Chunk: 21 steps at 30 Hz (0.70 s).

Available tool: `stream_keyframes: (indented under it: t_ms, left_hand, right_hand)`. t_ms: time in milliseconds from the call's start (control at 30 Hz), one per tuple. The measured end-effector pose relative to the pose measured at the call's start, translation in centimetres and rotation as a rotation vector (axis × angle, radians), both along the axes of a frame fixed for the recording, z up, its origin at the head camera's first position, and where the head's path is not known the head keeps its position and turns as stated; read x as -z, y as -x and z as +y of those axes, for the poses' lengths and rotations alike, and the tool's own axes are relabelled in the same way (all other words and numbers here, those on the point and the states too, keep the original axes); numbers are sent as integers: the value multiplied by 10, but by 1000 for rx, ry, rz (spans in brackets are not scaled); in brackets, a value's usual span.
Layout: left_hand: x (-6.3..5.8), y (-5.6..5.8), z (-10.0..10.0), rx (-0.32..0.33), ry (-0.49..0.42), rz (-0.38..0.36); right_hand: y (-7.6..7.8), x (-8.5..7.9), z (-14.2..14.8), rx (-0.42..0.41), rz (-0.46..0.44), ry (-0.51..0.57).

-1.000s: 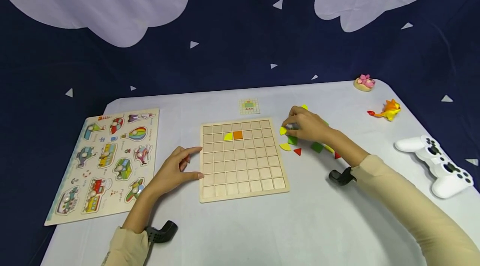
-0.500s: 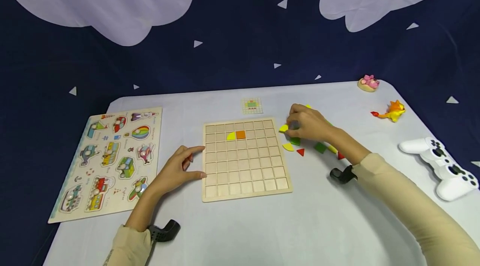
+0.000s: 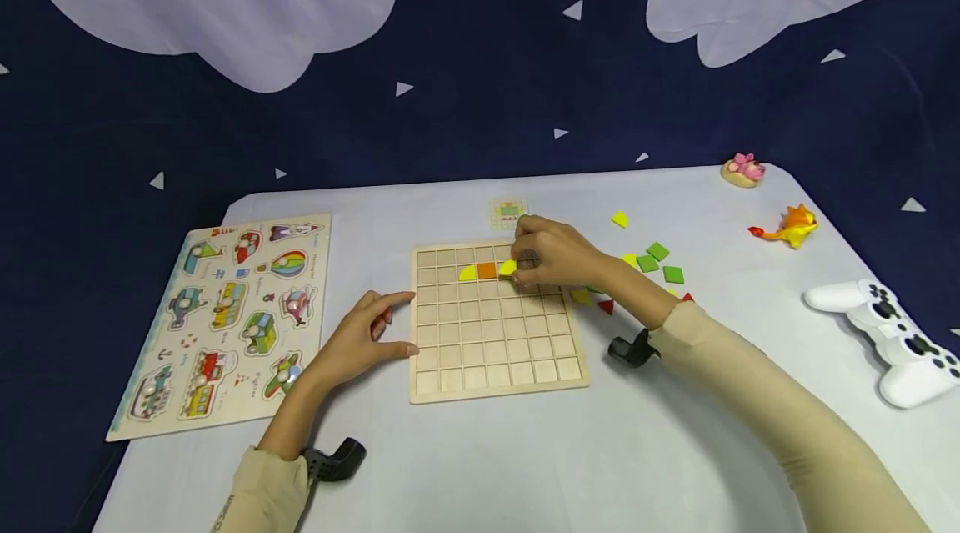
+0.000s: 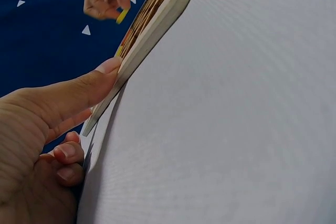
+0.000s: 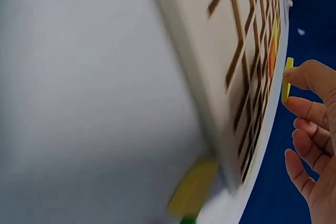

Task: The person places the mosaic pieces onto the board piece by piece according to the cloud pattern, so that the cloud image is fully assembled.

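Observation:
A wooden grid board (image 3: 480,337) lies on the white table. In its upper rows sit a yellow quarter-circle piece (image 3: 468,273) and an orange square piece (image 3: 487,271), side by side. My right hand (image 3: 558,253) pinches another yellow quarter-circle piece (image 3: 507,268) between thumb and finger, over the board just right of the orange square. The right wrist view shows this held piece (image 5: 287,80) edge-on. My left hand (image 3: 356,345) steadies the board's left edge, thumb and index finger spread apart along it; its thumb (image 4: 107,69) rests at the rim in the left wrist view.
Loose pieces lie right of the board: green squares (image 3: 657,251), red triangles (image 3: 607,307) and yellow ones (image 3: 619,219). A pattern card (image 3: 504,214) sits behind it. A vehicle puzzle (image 3: 247,291) is at left; a white game controller (image 3: 892,341) and two toy figures (image 3: 797,226) are at right.
My right hand has picked a yellow quarter-circle piece from the loose pieces and carried it left over the board. My left hand stays at the board's edge. The head view has shifted slightly.

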State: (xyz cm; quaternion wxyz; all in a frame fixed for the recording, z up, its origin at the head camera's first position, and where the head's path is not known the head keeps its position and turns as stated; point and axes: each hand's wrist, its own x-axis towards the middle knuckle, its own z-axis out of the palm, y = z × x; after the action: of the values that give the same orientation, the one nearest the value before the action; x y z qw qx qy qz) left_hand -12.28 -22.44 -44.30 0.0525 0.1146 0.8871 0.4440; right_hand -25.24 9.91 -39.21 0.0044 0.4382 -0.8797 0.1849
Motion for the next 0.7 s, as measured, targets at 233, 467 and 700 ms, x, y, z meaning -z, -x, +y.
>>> stream_keyframes:
  t_ms: [233,467,700]
  left_hand:
    - [0,0,0,-2,-8,-8]
    - [0,1,-1,0,-6,-1]
    - [0,1,-1,4,-5,-3]
  right_hand:
    - [-3,8,-32,-104,46,22]
    - [-10,9,-59,-154,54,-20]
    - [-14,8,-75,-170,55,-71]
